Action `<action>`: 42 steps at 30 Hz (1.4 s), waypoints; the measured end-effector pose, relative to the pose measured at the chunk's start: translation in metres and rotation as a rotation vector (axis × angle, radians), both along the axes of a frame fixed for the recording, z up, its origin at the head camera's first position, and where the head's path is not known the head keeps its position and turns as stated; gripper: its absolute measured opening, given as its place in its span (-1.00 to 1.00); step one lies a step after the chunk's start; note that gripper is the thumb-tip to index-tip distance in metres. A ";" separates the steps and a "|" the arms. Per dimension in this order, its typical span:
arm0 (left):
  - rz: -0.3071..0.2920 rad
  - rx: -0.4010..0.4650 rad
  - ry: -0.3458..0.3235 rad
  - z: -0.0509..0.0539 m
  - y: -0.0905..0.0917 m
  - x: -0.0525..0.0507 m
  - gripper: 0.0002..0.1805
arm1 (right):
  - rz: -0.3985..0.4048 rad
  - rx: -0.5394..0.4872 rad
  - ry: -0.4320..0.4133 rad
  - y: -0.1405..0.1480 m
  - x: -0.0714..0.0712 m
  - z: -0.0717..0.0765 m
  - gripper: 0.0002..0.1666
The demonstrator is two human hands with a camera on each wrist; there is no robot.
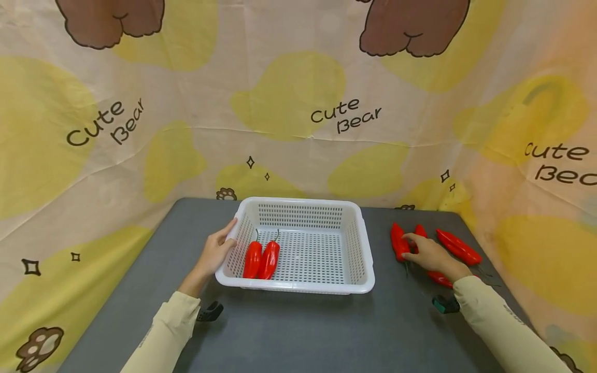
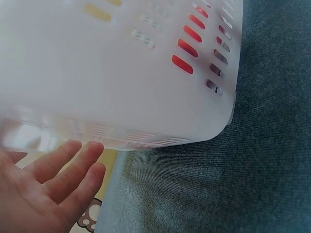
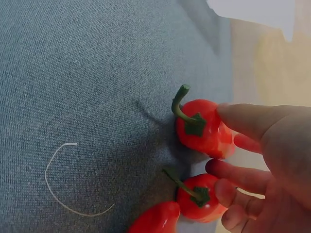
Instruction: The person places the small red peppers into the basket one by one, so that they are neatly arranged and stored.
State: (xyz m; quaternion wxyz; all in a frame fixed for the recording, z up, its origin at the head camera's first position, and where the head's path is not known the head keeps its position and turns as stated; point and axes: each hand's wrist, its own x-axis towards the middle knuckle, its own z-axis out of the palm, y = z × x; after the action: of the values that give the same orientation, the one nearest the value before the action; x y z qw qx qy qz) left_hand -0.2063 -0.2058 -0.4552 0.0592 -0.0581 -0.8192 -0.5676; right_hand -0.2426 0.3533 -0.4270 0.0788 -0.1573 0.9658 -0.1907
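Observation:
A white slotted basket (image 1: 298, 287) holds two red chili peppers (image 1: 269, 259) at its left end, side by side with stems pointing away. My left hand (image 1: 218, 251) grips its left rim, thumb on top and fingers against the outer wall; the thumb is hidden in the left wrist view. To the right of the basket, my right hand (image 1: 431, 255) pinches a red chili pepper (image 3: 199, 133) lying on the table, thumb on one side and fingers on the other. Close by its fingers lies another red pepper (image 3: 197, 196), with a further one (image 3: 155, 218) alongside.
One more red pepper (image 1: 459, 247) lies near the right edge of the grey table (image 1: 289, 331). A patterned cloth (image 1: 289, 103) hangs behind and along the sides. A thin pale thread (image 3: 58, 194) lies on the tabletop.

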 end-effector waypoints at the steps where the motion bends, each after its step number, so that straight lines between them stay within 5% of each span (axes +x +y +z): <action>1: -0.004 -0.003 -0.001 -0.001 0.000 0.000 -0.33 | 0.000 0.003 0.000 -0.001 0.000 0.000 -0.31; 9: -0.027 0.006 -0.026 -0.003 -0.004 -0.003 -0.31 | 0.002 0.059 0.047 -0.011 0.000 -0.001 -0.34; 20: -0.028 -0.002 -0.020 -0.006 -0.004 -0.004 -0.33 | -0.109 0.106 0.020 -0.016 -0.002 -0.006 -0.26; 34: -0.027 -0.011 0.001 -0.002 -0.006 -0.007 -0.32 | -0.240 -0.243 0.019 -0.007 0.004 -0.001 -0.47; 42: -0.024 -0.003 -0.026 -0.002 -0.007 -0.006 -0.32 | -0.236 -0.479 0.050 -0.003 0.005 0.010 -0.44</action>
State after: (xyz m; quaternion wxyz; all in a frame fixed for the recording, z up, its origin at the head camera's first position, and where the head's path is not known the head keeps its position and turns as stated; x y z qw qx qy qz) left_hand -0.2119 -0.2123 -0.4570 0.0417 -0.0604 -0.8200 -0.5676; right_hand -0.2372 0.3506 -0.4175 -0.0075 -0.0626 0.9065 -0.4175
